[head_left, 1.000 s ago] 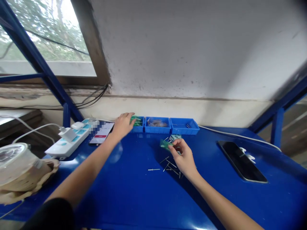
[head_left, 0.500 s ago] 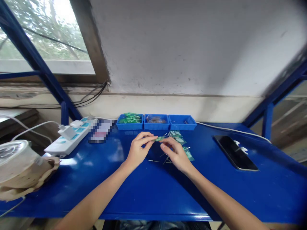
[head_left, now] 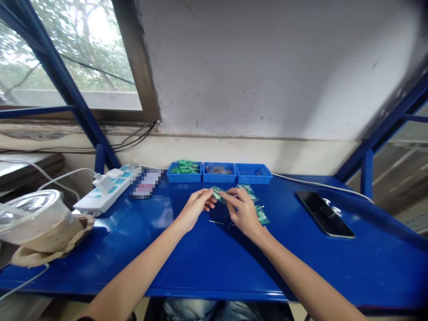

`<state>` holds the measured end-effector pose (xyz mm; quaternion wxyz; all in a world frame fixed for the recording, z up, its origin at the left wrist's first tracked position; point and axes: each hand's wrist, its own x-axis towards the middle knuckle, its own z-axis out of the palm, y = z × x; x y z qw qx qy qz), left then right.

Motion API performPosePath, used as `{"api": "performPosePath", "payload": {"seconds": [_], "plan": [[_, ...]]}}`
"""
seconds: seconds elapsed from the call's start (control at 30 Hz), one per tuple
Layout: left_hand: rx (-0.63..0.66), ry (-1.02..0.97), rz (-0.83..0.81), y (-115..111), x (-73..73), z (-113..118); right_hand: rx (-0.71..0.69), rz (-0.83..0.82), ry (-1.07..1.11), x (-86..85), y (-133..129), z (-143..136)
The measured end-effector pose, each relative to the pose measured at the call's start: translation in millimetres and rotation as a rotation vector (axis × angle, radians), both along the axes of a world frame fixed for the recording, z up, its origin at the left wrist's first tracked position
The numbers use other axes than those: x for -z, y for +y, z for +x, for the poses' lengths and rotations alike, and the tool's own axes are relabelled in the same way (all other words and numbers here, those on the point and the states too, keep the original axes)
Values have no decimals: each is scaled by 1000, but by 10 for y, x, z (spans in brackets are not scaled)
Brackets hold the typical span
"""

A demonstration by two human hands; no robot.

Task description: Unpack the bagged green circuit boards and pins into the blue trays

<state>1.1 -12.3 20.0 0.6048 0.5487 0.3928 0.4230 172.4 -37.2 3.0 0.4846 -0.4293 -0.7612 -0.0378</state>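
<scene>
My left hand pinches the left edge of a small flat green packet with pale print, its other fingers curled. From the right, my right hand touches the same packet with its fingers, thumb side partly hidden. The packet is held just above the blue table, its face turned up. Behind and beside my right hand lie more green packets, partly covered by it. A thin metal pin rests on the table below my hands, and further thin pins lie half hidden under my right hand.
Three blue bins stand at the back: one with green packets, one with brownish pieces, one with a few small dark pieces. Left are a power strip, a blurred phone-like object and a plastic tub. Right lies a black phone.
The green packet has tilted so that more of its face shows. My left fingers have curled in, and my right fingers have straightened toward it. The whole view has shifted slightly.
</scene>
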Motion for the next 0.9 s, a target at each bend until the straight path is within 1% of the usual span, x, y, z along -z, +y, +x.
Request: {"api": "performPosePath", "payload": {"seconds": [0.03, 0.1, 0.13, 0.17, 0.23, 0.27, 0.3, 0.33, 0.37, 0.4, 0.43, 0.5, 0.57, 0.67, 0.77, 0.83, 0.9], "plan": [[16, -14, -25, 5, 7, -1, -1, 21, -49, 20, 0, -4], [5, 30, 11, 32, 3, -31, 5, 28, -87, 38, -8, -18], [-34, 80, 68, 66, -17, -71, 12, 23, -82, 38, -15, -23], [-102, 152, 149, 120, -53, -133, 22, 14, -65, 33, -25, -27], [-317, 350, 338, 295, -180, -330, 48, -14, -20, 20, -48, -24], [-458, 492, 422, 413, -265, -457, 60, -31, -2, 16, -59, -17], [-612, 657, 462, 546, -356, -594, 71, -47, 10, 13, -69, -7], [-736, 808, 465, 685, -444, -730, 82, -61, 21, 13, -76, 3], [-818, 924, 447, 822, -521, -854, 93, -71, 31, 15, -80, 11], [-863, 1013, 425, 949, -581, -957, 101, -80, 39, 18, -83, 17], [-847, 1097, 402, 1061, -619, -1032, 106, -90, 43, 21, -84, 19], [-787, 1249, 395, 1226, -627, -1098, 106, -110, 42, 25, -84, 11], [-741, 1377, 424, 1321, -564, -1072, 100, -135, 33, 25, -90, -6], [-699, 1515, 472, 1401, -441, -966, 89, -173, 33, 13, -111, -19], [-634, 1553, 455, 1482, -401, -897, 85, -187, 52, -7, -132, -7], [-625, 1509, 423, 1545, -432, -894, 92, -182, 67, -19, -139, 6], [-659, 1444, 398, 1600, -487, -920, 104, -177, 75, -25, -141, 16]]}}
